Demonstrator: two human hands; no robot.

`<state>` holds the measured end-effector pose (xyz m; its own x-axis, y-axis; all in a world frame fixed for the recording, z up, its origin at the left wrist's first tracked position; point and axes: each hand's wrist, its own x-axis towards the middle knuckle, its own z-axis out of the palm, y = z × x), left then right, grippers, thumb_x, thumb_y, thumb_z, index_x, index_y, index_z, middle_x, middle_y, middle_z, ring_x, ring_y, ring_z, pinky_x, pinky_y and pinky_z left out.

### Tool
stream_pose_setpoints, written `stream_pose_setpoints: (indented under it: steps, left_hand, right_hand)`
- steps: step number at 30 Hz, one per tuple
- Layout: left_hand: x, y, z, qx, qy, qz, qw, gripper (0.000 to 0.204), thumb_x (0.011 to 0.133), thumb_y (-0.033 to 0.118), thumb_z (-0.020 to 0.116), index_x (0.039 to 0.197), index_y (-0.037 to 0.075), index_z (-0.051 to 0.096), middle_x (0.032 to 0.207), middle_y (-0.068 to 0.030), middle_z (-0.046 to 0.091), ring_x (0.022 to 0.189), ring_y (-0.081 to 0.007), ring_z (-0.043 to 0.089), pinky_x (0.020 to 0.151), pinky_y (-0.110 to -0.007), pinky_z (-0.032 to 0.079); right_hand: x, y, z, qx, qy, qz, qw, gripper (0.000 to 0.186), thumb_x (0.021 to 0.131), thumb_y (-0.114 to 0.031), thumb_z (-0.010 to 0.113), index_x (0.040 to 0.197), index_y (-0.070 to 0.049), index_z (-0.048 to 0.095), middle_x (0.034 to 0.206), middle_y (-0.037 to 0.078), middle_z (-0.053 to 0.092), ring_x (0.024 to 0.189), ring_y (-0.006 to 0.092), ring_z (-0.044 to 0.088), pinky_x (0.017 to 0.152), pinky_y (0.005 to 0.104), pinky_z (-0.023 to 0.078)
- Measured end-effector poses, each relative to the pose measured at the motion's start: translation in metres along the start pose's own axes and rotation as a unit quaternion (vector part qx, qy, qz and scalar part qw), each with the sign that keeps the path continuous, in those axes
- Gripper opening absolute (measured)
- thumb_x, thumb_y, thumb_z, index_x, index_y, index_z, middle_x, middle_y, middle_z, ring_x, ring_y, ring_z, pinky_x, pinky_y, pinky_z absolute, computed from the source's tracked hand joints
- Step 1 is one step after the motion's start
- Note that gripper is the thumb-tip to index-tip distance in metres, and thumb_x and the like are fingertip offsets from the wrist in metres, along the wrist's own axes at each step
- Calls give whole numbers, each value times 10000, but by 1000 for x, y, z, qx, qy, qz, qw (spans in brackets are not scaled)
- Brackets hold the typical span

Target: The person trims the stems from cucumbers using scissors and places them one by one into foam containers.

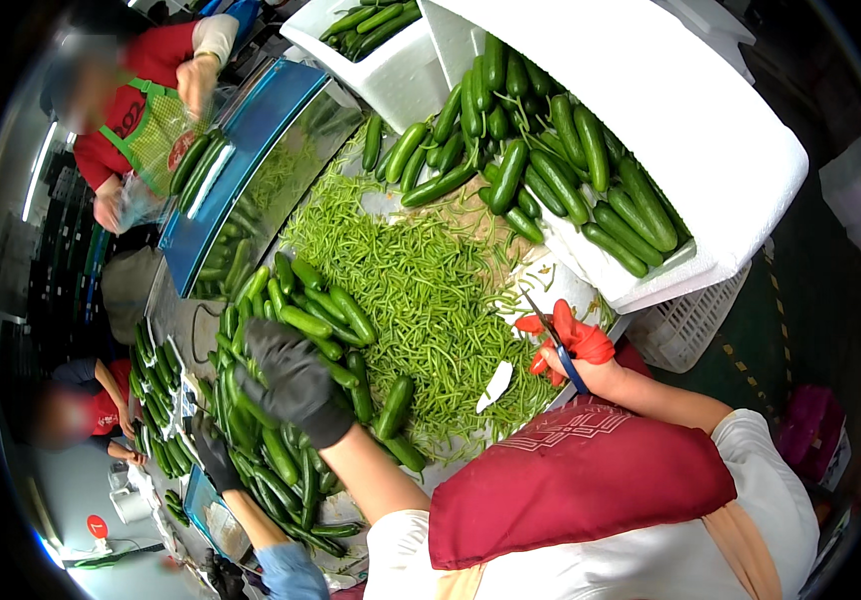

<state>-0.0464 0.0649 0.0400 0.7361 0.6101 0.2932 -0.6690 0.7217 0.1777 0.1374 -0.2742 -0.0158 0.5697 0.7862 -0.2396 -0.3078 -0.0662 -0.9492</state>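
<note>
My left hand (301, 385), in a black glove, reaches over a heap of cucumbers (281, 455) at the left of the table. Its fingers are apart and rest on or just above the cucumbers; the fingertips are partly hidden. In an orange-red glove, my right hand (583, 348) is closed on scissors (557, 332) with a blue handle and dark blades pointing up and left. The scissors are at the table's right edge, above a layer of short, thin green stems (421, 290). A white scrap (495, 387) lies on the stems near them.
A tilted white foam box (741, 190) spills cucumbers onto the table; another foam box (386, 80) stands behind. A blue-edged raised shelf (241, 160) borders the far left. A co-worker's black-gloved hand (214, 455) reaches in at left. Two other people work beyond.
</note>
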Motion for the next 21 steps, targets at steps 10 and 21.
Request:
stream_pose_setpoints:
  steps: [10, 21]
  left_hand:
    - [138, -236, -37, 895, -407, 60, 171, 549, 888, 167, 461, 1417, 296, 388, 1483, -36, 386, 1402, -308, 293, 1156, -529, 134]
    - [173, -229, -66, 824, -532, 110, 161, 479, 830, 221, 543, 1303, 289, 504, 1384, -26, 484, 1359, -260, 369, 1154, -529, 172]
  right_hand:
    - [-5, 5, -9, 45, -12, -17, 999, 331, 943, -37, 502, 1272, -50, 470, 1312, 71, 553, 672, 53, 566, 548, 215, 485]
    - [-6, 19, -10, 64, 7, -8, 998, 242, 924, -23, 527, 1164, -39, 493, 1265, 81, 578, 690, 62, 596, 555, 218, 496]
